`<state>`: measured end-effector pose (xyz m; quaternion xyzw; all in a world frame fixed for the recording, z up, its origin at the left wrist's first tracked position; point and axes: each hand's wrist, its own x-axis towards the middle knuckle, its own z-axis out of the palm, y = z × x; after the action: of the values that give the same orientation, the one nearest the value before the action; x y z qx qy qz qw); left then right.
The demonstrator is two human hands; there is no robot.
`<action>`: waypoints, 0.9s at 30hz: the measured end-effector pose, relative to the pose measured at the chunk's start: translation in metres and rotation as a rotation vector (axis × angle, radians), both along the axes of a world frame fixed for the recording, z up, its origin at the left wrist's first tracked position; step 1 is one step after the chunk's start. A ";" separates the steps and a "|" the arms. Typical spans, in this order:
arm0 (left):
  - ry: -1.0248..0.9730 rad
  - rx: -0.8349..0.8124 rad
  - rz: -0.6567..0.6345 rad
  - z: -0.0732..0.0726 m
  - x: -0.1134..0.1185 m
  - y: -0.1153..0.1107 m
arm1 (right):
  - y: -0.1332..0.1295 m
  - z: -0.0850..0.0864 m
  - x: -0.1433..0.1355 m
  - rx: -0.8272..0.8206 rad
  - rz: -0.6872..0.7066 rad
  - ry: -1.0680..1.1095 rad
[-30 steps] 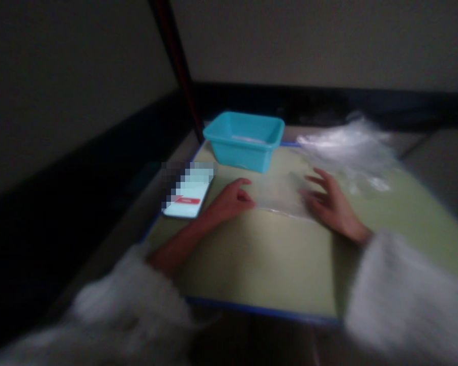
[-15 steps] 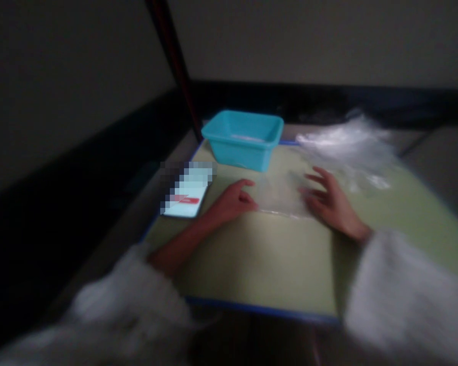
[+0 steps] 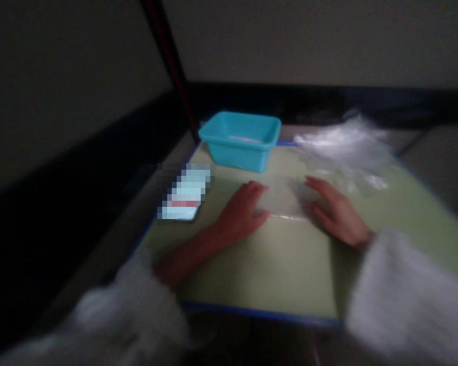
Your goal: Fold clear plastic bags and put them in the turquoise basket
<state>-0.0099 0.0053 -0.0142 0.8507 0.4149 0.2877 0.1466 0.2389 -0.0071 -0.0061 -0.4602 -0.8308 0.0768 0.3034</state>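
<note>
A clear plastic bag or sheet (image 3: 284, 198) lies flat on the table, with a shiny lower edge. At its left side rests my left hand (image 3: 246, 208), thumb and fingers apart, the fingertips on or just over the plastic. My right hand (image 3: 334, 211) is at the opposite side, also open, its thumb and fingers pointing left across the edge of the plastic. Neither hand is closed around anything. The picture is dim and blurred, so exact contact cannot be made out.
A turquoise basin (image 3: 238, 155) stands at the table's far left, with something pale inside. A pile of crumpled clear plastic (image 3: 345, 147) lies at the far right. Along the left edge is a phone (image 3: 185, 195), its screen lit. The yellowish table (image 3: 259, 274) has a blue edge.
My left hand has moved slightly right and nearer, over the plastic's left side. My right hand's fingers have come down and straightened. Basin, phone and pile stay in place.
</note>
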 end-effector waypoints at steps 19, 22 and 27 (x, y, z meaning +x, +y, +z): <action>0.203 0.153 -0.224 0.004 0.004 -0.010 | -0.037 -0.022 -0.008 0.059 0.418 -0.383; 0.127 0.180 -0.164 0.006 0.005 -0.010 | -0.040 -0.007 -0.014 -0.014 0.407 -0.309; 0.106 0.212 -0.177 0.003 0.008 -0.010 | -0.011 0.015 -0.014 -0.125 -0.134 0.007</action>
<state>-0.0024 -0.0049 -0.0114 0.9085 0.3128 0.2707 0.0588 0.2253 -0.0178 0.0093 -0.5325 -0.7906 0.1097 0.2817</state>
